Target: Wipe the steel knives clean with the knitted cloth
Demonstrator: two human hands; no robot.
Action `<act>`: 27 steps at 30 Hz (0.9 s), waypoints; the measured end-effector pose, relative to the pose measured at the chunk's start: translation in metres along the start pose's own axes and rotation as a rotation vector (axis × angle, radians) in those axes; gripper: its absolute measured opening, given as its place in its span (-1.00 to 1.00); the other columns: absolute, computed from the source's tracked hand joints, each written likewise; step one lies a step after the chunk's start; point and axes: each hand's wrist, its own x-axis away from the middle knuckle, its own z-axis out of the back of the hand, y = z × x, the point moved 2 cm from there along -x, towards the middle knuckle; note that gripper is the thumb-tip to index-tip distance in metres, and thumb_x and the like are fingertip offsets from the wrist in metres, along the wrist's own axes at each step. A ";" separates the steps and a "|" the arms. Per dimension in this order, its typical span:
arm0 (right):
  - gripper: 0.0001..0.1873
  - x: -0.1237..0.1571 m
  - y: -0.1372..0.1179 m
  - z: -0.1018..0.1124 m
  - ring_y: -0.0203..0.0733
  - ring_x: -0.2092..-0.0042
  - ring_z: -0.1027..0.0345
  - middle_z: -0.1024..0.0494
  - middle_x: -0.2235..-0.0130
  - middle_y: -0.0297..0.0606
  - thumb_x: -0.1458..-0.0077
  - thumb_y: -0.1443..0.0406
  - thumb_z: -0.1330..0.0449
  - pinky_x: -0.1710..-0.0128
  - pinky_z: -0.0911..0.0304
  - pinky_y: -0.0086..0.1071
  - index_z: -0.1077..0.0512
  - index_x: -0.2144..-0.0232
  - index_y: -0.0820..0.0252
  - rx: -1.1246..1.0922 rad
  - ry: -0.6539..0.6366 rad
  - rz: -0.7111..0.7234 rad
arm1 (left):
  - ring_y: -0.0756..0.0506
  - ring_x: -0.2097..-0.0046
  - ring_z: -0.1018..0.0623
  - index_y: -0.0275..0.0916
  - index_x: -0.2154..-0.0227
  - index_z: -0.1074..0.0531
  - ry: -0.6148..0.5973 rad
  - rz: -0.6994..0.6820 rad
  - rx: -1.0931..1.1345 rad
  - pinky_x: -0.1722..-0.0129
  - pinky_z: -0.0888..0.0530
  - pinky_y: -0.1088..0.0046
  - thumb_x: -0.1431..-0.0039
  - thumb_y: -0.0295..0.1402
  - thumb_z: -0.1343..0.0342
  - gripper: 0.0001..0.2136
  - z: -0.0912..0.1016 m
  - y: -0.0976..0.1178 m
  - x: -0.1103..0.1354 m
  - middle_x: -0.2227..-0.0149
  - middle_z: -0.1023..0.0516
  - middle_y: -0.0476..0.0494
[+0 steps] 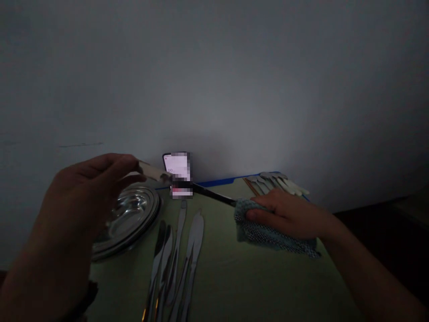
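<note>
Utensil, long and slim, probably a knife, held in the air above the tabletop, sloping from just above nine o'clock down to just past three. Taking its middle as the clock's centre, the plates lie stacked at eight. The left hand, at nine, pinches the pale end between thumb and fingertips; the right hand, between three and four, is closed around the cloth, where the dark, narrow part runs out of sight. The knives lie at six, the spoons at three, and the phone shows directly behind the utensil's middle.

It looks light and stiff, easy to support by fingertips and hardly fragile. The smooth surface is likely slippery bare and could twist in a loose pinch; the soft cloth should add drag. The best hold seems to be at the ends, fingers flat on the faces, clear of any sharp edge.
</note>
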 end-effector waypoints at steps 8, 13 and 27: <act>-0.50 -0.008 0.006 -0.025 -0.44 0.61 -0.10 -0.28 0.60 -0.43 -0.14 -0.07 0.04 0.65 -0.04 -0.51 -0.29 0.53 0.23 -0.793 0.057 -0.273 | -0.09 0.33 -0.57 -0.37 0.40 -0.52 -0.121 0.128 0.534 0.32 -0.55 0.39 -0.26 -0.31 0.19 -0.62 -0.034 0.012 0.016 0.46 -0.57 -0.18; -0.54 -0.014 -0.004 -0.034 -0.44 0.59 -0.10 -0.27 0.58 -0.43 -0.14 -0.05 0.00 0.64 -0.06 -0.51 -0.28 0.52 0.22 -0.818 0.137 -0.278 | -0.03 0.33 -0.52 -0.41 0.33 -0.39 -0.209 0.199 0.895 0.26 -0.51 0.39 -0.22 -0.47 0.16 -0.78 -0.043 0.005 0.025 0.42 -0.51 -0.12; -0.61 -0.018 -0.015 -0.040 -0.43 0.52 -0.03 -0.20 0.54 -0.45 -0.21 0.05 0.05 0.58 -0.02 -0.52 -0.20 0.51 0.19 -0.627 -0.013 -0.156 | 0.07 0.63 -0.02 -0.26 0.63 -0.20 -0.270 0.395 0.937 0.64 -0.17 0.55 -0.36 -0.18 0.32 -0.53 -0.072 -0.006 0.055 0.65 0.10 0.12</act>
